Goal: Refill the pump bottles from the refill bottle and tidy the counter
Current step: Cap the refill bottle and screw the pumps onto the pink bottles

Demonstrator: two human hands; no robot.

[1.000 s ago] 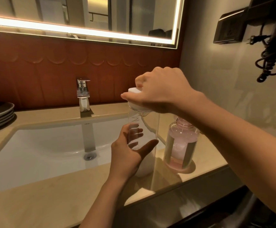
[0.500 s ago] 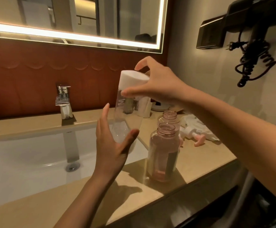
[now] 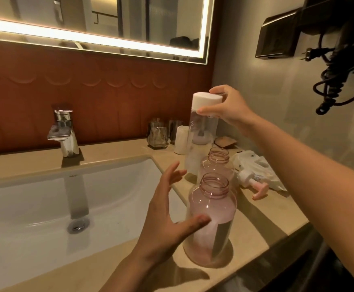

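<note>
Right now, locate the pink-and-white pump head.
Head view: the pump head lies on the beige counter, right of the two open pink bottles, beside the white plastic bag.

Dim, warm amber cast overall. Main source: lit strip along mirror edge, blown out to white-yellow, no detail inside. Hard shadows of pink bottle and forearm fall toward viewer across tabletop. Soft sheen on sink basin; sharp glints on faucet. White cap of clear bottle is brightest nearby surface. Hair dryer corner nearly black. Left hand fingers slightly motion-smeared. Straight lines bend toward frame edges; mild softness throughout.
</note>
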